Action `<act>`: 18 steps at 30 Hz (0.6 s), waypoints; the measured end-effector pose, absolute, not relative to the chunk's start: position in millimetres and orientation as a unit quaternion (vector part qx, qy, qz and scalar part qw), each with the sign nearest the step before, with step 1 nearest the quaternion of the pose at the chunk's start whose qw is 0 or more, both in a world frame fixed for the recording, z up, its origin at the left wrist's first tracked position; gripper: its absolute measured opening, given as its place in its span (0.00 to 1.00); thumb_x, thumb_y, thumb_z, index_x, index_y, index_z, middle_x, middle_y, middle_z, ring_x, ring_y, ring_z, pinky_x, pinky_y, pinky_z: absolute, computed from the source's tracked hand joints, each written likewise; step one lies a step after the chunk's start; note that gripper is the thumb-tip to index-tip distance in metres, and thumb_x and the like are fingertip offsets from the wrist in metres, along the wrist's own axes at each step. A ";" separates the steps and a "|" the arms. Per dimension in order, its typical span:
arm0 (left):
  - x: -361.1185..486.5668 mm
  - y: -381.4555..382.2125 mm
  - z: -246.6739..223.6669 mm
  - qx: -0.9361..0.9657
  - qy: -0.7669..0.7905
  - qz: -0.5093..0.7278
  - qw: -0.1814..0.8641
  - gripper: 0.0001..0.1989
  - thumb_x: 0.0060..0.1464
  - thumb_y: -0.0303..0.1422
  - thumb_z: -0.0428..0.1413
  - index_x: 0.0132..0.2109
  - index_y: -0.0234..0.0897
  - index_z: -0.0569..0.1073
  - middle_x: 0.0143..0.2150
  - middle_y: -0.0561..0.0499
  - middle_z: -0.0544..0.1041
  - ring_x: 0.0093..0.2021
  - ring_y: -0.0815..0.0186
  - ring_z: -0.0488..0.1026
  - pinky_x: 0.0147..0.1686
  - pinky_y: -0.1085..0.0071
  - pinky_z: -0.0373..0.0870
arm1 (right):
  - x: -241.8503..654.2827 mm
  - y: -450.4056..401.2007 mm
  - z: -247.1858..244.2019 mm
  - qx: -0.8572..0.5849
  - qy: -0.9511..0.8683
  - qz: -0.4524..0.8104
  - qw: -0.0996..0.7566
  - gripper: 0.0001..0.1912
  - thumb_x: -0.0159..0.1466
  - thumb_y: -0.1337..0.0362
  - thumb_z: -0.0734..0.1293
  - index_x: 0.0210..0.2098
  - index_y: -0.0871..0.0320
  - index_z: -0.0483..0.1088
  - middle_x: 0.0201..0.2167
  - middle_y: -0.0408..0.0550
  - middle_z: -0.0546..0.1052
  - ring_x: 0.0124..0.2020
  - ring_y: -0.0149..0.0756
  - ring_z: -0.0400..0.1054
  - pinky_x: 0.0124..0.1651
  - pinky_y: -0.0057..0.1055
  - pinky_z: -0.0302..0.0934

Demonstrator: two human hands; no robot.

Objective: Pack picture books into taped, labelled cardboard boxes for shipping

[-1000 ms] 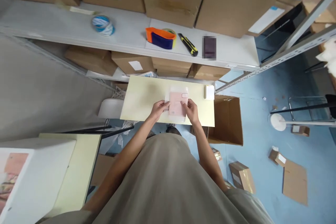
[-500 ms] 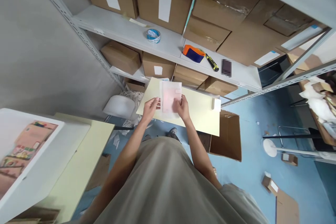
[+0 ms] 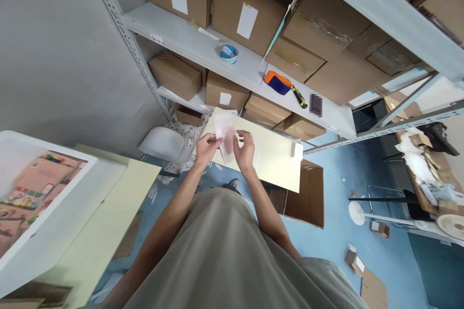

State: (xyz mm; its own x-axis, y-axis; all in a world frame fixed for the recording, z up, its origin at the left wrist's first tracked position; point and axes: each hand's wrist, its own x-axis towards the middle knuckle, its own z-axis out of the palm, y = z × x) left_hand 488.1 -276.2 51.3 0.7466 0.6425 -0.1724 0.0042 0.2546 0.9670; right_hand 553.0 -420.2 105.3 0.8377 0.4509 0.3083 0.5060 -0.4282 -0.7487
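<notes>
A pink packet in a translucent sleeve is tilted above the pale yellow table. My left hand pinches its left edge between thumb and fingers. At its right side is my right hand, fingers curved and apart, with the thumb close to the packet's edge; whether it touches is unclear. A small white box stands at the table's right end.
A grey shelf ahead bears cartons, a blue tape roll, an orange and navy strap and a yellow-black cutter. An open carton is right of the table. A white bin with pink packs stands left.
The packet has turned from facing me to a slanted, narrower view. My right hand has let go of its face, and its fingers have spread. The whole view has shifted a little.
</notes>
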 end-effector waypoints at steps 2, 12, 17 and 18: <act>489.8 -276.1 49.6 0.566 0.290 0.219 0.740 0.17 0.44 0.45 0.69 0.35 0.38 0.77 0.32 0.50 0.80 0.32 0.62 0.77 0.32 0.67 0.77 | 538.7 -411.2 105.3 -0.847 -0.343 -0.011 0.406 0.13 0.72 0.62 0.65 0.54 0.53 0.76 0.53 0.56 0.80 0.55 0.49 0.74 0.60 0.45 0.71; 493.2 -268.6 46.9 0.602 0.214 0.217 0.738 0.20 0.51 0.49 0.68 0.42 0.39 0.80 0.46 0.43 0.84 0.48 0.56 0.82 0.50 0.61 0.79 | 551.3 -383.5 91.0 -0.893 -0.249 0.019 0.374 0.11 0.71 0.62 0.66 0.49 0.54 0.78 0.48 0.56 0.83 0.47 0.49 0.79 0.54 0.44 0.72; 485.8 -243.8 24.3 0.596 0.269 0.222 0.724 0.29 0.48 0.50 0.70 0.53 0.39 0.81 0.53 0.40 0.84 0.51 0.54 0.82 0.51 0.60 0.79 | 578.7 -392.4 80.0 -0.782 -0.160 0.144 0.585 0.17 0.61 0.48 0.74 0.39 0.54 0.78 0.37 0.50 0.85 0.40 0.45 0.80 0.48 0.40 0.74; 484.8 -238.8 20.6 0.592 0.279 0.221 0.723 0.30 0.48 0.50 0.69 0.54 0.38 0.81 0.52 0.40 0.84 0.50 0.54 0.82 0.50 0.61 0.80 | 579.3 -394.7 76.8 -0.755 -0.145 0.167 0.618 0.20 0.58 0.45 0.75 0.38 0.54 0.77 0.37 0.50 0.85 0.39 0.44 0.79 0.46 0.40 0.74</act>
